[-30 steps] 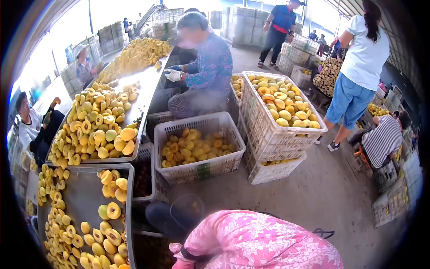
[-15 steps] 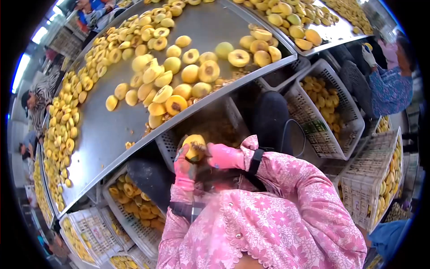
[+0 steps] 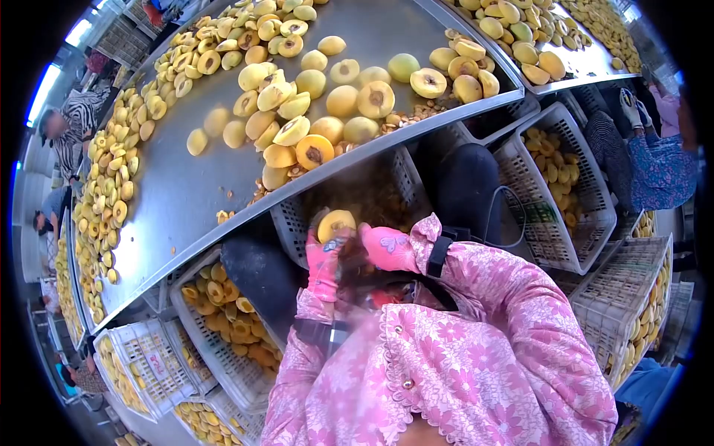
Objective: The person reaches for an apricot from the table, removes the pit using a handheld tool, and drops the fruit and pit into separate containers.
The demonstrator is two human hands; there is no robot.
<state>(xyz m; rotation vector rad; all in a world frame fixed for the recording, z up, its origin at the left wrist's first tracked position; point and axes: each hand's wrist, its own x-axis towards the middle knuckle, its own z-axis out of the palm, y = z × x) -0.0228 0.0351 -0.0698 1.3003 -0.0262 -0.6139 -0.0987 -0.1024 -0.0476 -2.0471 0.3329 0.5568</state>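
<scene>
Above a crate (image 3: 291, 236) under the table edge, my left hand (image 3: 323, 262), in a pink glove, is wrapped round a yellow peach half (image 3: 336, 225). Its pale side faces up. Close on its right is my right hand (image 3: 388, 248), also pink-gloved, with the fingers curled closed. Whatever those fingers grip is hidden. In front of me on the metal table (image 3: 178, 193) lie loose peach halves, among them a cut one (image 3: 314, 151) with a brown centre. Small pit pieces (image 3: 405, 119) lie along the table's near edge.
A crate of peach halves (image 3: 550, 167) stands on my right, and another crate (image 3: 223, 305) sits on my left. Stacked crates (image 3: 621, 297) are farther right. A long row of peaches (image 3: 119, 178) lines the table's far side. Co-workers (image 3: 662, 160) sit around.
The peach in my left hand now shows a smooth pale side instead of a rough brown patch. My right hand has drawn slightly away from it. The whole view has shifted a little.
</scene>
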